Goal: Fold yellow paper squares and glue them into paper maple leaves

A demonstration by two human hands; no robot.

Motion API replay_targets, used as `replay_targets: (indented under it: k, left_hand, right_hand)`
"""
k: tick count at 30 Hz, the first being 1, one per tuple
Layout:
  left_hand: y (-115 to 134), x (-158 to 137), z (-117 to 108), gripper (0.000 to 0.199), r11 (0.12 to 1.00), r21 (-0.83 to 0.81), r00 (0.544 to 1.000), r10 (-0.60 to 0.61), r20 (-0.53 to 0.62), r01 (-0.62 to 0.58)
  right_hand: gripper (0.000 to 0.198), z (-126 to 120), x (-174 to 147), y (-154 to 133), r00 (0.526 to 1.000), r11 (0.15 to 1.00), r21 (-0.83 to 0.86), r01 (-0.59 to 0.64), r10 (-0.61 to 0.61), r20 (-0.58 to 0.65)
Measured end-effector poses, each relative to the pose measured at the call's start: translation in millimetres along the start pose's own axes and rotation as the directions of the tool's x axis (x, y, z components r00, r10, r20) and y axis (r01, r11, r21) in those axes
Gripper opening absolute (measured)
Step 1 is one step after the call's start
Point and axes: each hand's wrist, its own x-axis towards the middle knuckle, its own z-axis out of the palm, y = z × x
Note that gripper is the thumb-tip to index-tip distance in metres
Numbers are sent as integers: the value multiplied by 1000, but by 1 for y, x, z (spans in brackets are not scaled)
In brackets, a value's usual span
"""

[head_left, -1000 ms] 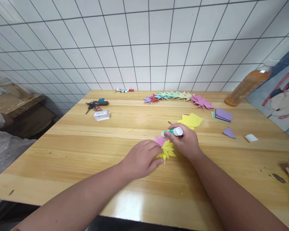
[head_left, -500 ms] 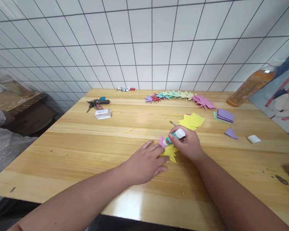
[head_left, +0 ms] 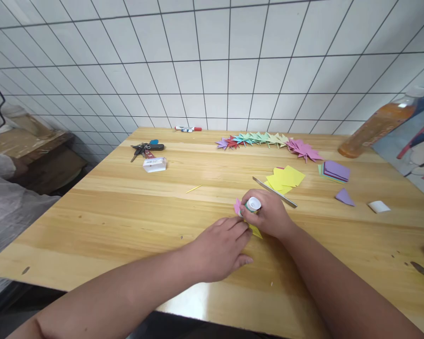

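My right hand is wrapped round a glue stick with a white end pointing up at me. The stick's lower end meets a small folded pink paper piece. Fingers stretched out, my left hand lies on the folded paper beside the glue stick. A yellow folded paper shows between the two hands, mostly covered by them. Just beyond my right hand lies a thin metal blade-like strip, next to yellow paper squares.
A chain of folded coloured paper lies along the wall. Keys, a small white box and markers are at left. Coloured squares, a purple triangle, an eraser-like white block and a bottle stand right.
My right hand has moved slightly left and turned the glue stick more upright. It now covers more of the yellow folded paper, and more of the metal strip shows.
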Motion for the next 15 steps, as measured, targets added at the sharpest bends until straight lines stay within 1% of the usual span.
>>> replay_targets:
  k: [3,7,15]
  left_hand:
    - [-1,0,1,49,999,-37,1000,5,13,-5]
    - [-3,0,1,50,996,-83,1000,23,-7,-23]
    - [-4,0,1,50,994,-104,999,30,-38,-34]
  right_hand:
    - [9,1,1,0,1000,1000,-16,5,-4,24]
    - [12,2,2,-1,999,1000,-13,27,-26,41]
    - [14,6,5,-2,999,999,-40,23,-21,45]
